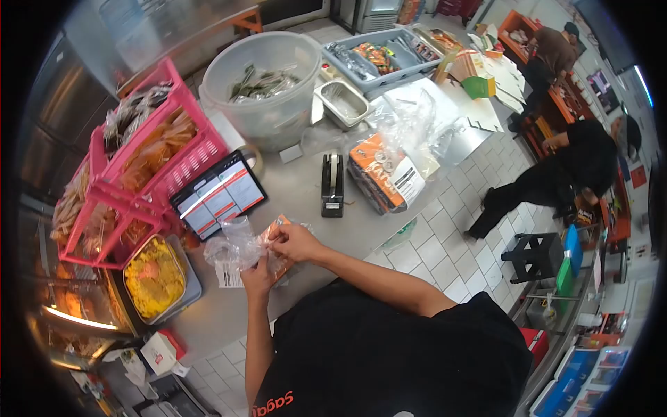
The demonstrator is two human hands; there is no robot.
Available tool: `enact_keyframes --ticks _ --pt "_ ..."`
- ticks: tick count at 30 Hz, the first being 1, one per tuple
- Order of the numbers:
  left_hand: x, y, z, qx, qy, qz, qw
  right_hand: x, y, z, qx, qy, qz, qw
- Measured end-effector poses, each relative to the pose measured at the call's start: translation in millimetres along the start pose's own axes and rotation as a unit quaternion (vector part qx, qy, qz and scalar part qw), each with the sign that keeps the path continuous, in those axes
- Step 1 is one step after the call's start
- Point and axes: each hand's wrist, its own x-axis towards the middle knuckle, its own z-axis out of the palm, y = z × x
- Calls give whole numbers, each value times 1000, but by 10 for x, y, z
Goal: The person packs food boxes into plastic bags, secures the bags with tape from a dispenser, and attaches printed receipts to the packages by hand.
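Note:
A clear plastic bag (236, 244) is bunched up at the near side of the metal table, with a white printed paper slip against its lower part. My left hand (257, 276) pinches the gathered plastic. Just beside it, my right hand (297, 243) has its fingers closed at the bag's edge, next to an orange-printed package (276, 226). The hands partly cover this package, and whether it lies in the bag I cannot tell. Behind the hands, a tablet (219, 194) with a lit screen leans by the pink crates. A black tape dispenser (333, 186) stands farther back.
Pink crates (184, 163) with bagged food and a tray of yellow food (154, 278) are at left. Toward the back are a large clear tub (264, 115), a metal pan (343, 103), a grey bin (385, 59) and orange packaged boxes (382, 170). Two people work at right.

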Motion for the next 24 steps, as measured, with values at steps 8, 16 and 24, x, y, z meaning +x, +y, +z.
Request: enact_keyframes --ticks 8,16,24 --pt "-26 -71 0 42 17 6 999 64 -169 -98 -13 -103 113 988" --pt "-45 62 86 52 41 15 998 -102 -49 1 131 21 120 984" --pt "110 -24 -36 113 26 -18 993 -334 52 -70 -196 -126 -153 960"
